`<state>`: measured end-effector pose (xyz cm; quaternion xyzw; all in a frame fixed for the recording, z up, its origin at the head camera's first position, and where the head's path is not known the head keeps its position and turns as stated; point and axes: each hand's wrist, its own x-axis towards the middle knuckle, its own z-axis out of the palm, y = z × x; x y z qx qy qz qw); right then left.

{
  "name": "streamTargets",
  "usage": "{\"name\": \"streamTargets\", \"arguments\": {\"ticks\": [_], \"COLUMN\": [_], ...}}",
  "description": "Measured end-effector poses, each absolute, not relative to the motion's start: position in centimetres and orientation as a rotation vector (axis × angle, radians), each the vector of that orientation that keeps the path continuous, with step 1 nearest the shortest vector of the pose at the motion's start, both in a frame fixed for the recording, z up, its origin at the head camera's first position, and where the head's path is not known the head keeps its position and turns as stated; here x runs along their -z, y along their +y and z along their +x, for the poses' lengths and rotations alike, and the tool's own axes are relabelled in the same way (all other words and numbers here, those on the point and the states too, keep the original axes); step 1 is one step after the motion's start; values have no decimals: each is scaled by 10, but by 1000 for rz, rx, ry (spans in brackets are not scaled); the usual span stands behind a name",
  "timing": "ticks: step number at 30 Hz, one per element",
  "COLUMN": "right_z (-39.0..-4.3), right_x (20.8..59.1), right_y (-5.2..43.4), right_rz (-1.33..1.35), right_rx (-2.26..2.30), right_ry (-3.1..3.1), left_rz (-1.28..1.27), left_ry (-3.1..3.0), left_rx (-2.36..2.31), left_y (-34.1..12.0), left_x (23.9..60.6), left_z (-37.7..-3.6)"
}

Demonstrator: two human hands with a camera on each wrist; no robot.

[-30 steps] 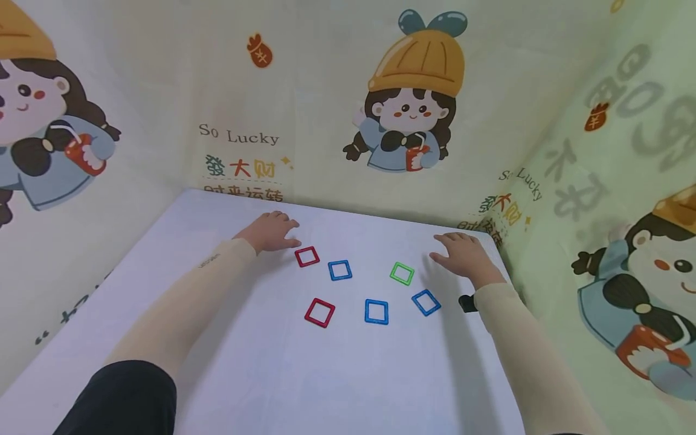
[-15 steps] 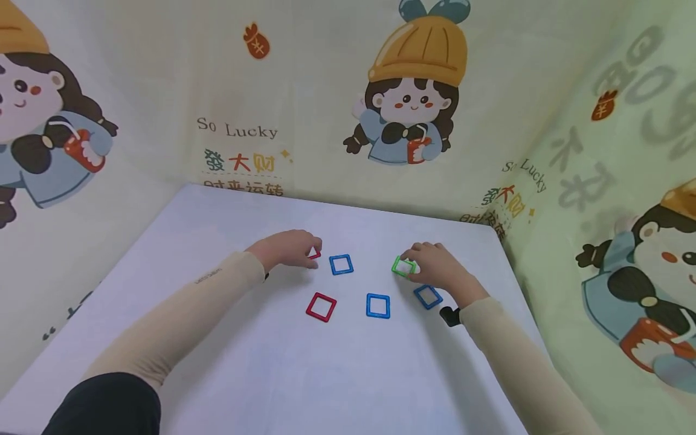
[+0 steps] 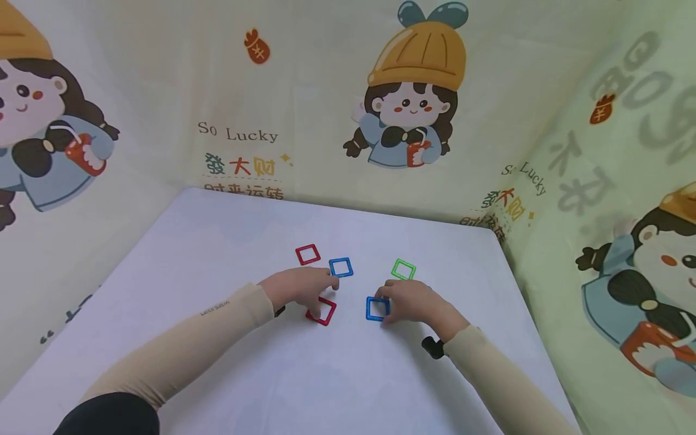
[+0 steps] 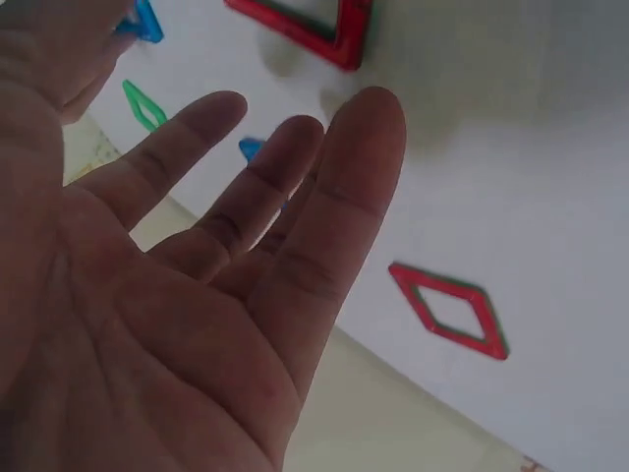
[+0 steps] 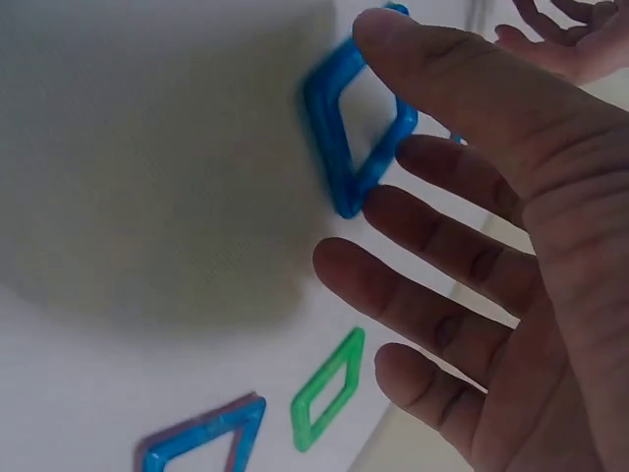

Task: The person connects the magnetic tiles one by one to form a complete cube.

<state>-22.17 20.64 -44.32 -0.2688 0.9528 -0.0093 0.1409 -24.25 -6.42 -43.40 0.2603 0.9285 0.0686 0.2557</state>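
While both hands hover spread, right hand [image 3: 411, 300] fingers touch blue square [image 3: 377, 308]; left hand [image 3: 301, 286] over red square [image 3: 322, 312], just left of blue.

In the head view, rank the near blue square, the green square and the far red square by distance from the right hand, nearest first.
1. Near blue square: at the right hand's fingertips, on its left.
2. Green square: just beyond the hand, farther up the table.
3. Far red square: across on the left side, beyond the left hand.
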Motion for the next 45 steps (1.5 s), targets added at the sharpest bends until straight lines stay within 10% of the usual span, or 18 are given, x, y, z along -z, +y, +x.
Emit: {"name": "streamTargets", "arguments": {"ticks": [45], "right_z": [-205], "right_x": [459], "right_y": [189], "right_rz": [-598], "right_rx": [168], "right_ry": [2811], "left_rz": [793], "left_ry": [2572], "left_rx": [-309], "left_y": [-60], "left_x": [458], "left_z": [-230]}}
